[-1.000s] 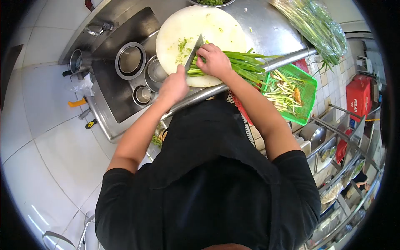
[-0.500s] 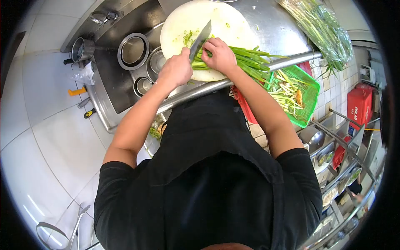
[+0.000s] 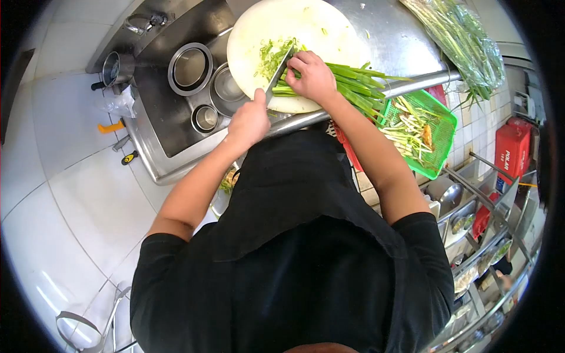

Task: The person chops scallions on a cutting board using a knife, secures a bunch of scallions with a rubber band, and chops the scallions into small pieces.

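My left hand (image 3: 248,122) is closed round the handle of a knife (image 3: 279,75), its blade slanting up and to the right over the round white cutting board (image 3: 265,23). Beside the blade, my right hand (image 3: 312,76) presses down with curled fingers on a bunch of long green onions (image 3: 359,85). Their leaves stretch right past the board's edge. Chopped green pieces (image 3: 272,54) lie left of the blade, with a few scattered farther up the board.
The sink (image 3: 154,94) at the left holds metal bowls (image 3: 190,69). A green basket (image 3: 444,138) of onion trimmings sits at the right, below the counter rail (image 3: 421,83). Bagged green onions (image 3: 465,50) lie at the upper right. Metal racks (image 3: 488,206) stand farther right.
The knife tilted up and away from the onions, then came back down beside my right hand. More chopped pieces lie on the board. The whole view has shifted slightly.
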Available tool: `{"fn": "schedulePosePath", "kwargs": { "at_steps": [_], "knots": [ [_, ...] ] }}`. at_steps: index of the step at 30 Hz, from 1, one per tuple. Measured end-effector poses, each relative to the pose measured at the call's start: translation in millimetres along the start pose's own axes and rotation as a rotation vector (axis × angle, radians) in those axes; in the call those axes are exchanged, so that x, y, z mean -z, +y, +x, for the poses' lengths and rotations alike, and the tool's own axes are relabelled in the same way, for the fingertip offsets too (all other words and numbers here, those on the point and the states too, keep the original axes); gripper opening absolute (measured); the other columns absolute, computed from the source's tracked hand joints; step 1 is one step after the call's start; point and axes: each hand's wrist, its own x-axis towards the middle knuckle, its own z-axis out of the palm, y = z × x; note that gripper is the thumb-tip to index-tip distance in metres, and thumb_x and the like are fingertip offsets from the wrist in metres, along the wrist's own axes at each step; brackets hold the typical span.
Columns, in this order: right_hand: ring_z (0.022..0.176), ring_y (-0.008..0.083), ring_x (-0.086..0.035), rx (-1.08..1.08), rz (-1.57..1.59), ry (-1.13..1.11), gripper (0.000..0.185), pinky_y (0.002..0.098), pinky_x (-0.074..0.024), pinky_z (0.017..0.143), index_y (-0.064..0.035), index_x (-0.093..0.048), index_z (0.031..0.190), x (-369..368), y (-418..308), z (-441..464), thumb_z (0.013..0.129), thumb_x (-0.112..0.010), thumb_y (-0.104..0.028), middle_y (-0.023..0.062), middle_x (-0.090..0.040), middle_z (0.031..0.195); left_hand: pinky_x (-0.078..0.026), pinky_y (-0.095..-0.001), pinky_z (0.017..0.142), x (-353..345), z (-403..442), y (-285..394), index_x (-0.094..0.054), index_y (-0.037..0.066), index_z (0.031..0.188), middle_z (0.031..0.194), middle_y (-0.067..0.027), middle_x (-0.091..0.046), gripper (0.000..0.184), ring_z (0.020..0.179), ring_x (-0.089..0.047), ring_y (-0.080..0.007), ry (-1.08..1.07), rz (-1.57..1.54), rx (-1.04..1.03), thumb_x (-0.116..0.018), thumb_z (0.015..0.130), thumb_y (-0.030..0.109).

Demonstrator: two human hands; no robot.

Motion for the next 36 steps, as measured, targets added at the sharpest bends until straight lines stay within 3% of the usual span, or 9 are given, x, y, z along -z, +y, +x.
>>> {"fn": "schedulePosePath", "kwargs": {
  "at_steps": [4,8,9,12,19,22,26,31,36],
  "knots": [
    [0.094,0.0297,-0.067,0.016,0.017,0.002,0.010,0.0418,-0.0571,0.087,-0.0097,-0.071,0.088,1,2,-1,0.082,-0.071,-0.016,0.0084,-0.068,0.096,-0.054,-0.0612,0.086,12,15,0,-0.044,-0.001,0.120,0.095,-0.0353,-0.070,0.032,0.095,-0.070,-0.0535,0.062,0.000,-0.133,-0.056,0.091,0.007],
    [0.093,0.0295,-0.067,0.023,0.006,0.028,0.010,0.0417,-0.0577,0.085,-0.0101,-0.071,0.089,-1,2,1,0.082,-0.071,-0.017,0.0082,-0.068,0.096,-0.054,-0.0604,0.086,-12,-10,-14,-0.045,-0.002,0.119,0.094,-0.0359,-0.070,0.031,0.094,-0.070,-0.0535,0.012,-0.006,0.013,-0.055,0.091,0.007],
    [0.093,0.0294,-0.067,0.027,0.003,0.024,0.010,0.0418,-0.0577,0.085,-0.0101,-0.071,0.089,0,1,1,0.081,-0.072,-0.017,0.0082,-0.068,0.095,-0.054,-0.0599,0.086,-11,-3,-13,-0.046,-0.002,0.120,0.094,-0.0357,-0.070,0.031,0.095,-0.070,-0.0530,0.049,-0.033,-0.038,-0.055,0.091,0.007],
    [0.094,0.0304,-0.067,0.026,-0.004,0.006,0.011,0.0417,-0.0582,0.085,-0.0091,-0.072,0.090,1,-2,-4,0.080,-0.073,-0.015,0.0097,-0.069,0.099,-0.050,-0.0641,0.084,-5,41,-5,-0.045,-0.001,0.122,0.090,-0.0361,-0.069,0.028,0.092,-0.068,-0.0557,0.139,-0.055,-0.171,-0.054,0.102,0.017],
    [0.093,0.0294,-0.066,0.040,0.004,0.040,0.011,0.0418,-0.0575,0.084,-0.0106,-0.072,0.089,-1,2,-3,0.081,-0.074,-0.017,0.0071,-0.067,0.095,-0.050,-0.0626,0.086,57,-22,14,-0.047,-0.001,0.121,0.094,-0.0360,-0.069,0.026,0.093,-0.068,-0.0540,0.053,-0.020,-0.112,-0.053,0.101,0.014],
    [0.094,0.0288,-0.067,0.011,-0.016,0.021,0.010,0.0417,-0.0577,0.084,-0.0114,-0.073,0.090,-2,4,-4,0.081,-0.073,-0.017,0.0067,-0.067,0.096,-0.053,-0.0594,0.091,35,-14,11,-0.048,-0.003,0.125,0.102,-0.0344,-0.071,0.038,0.101,-0.070,-0.0501,0.021,-0.024,-0.064,-0.057,0.089,0.007],
    [0.094,0.0283,-0.067,0.009,-0.013,0.023,0.011,0.0416,-0.0579,0.084,-0.0122,-0.073,0.090,-3,3,-4,0.082,-0.073,-0.019,0.0064,-0.068,0.097,-0.054,-0.0589,0.090,13,24,21,-0.047,-0.003,0.122,0.102,-0.0348,-0.071,0.036,0.101,-0.070,-0.0506,0.051,-0.024,-0.070,-0.057,0.089,0.005],
    [0.092,0.0305,-0.067,0.017,-0.017,0.043,0.012,0.0416,-0.0581,0.082,-0.0091,-0.072,0.089,-1,0,-2,0.078,-0.075,-0.013,0.0096,-0.068,0.094,-0.054,-0.0604,0.088,-8,3,2,-0.047,-0.002,0.122,0.100,-0.0340,-0.071,0.033,0.098,-0.070,-0.0515,0.036,-0.024,-0.041,-0.053,0.093,0.011],
    [0.092,0.0305,-0.068,0.041,0.002,0.048,0.011,0.0417,-0.0582,0.083,-0.0091,-0.073,0.089,0,1,-3,0.079,-0.075,-0.014,0.0095,-0.069,0.096,-0.053,-0.0618,0.086,14,3,-2,-0.044,-0.002,0.122,0.094,-0.0357,-0.070,0.034,0.094,-0.069,-0.0538,0.042,-0.019,-0.112,-0.056,0.092,0.008]
  ]
}}
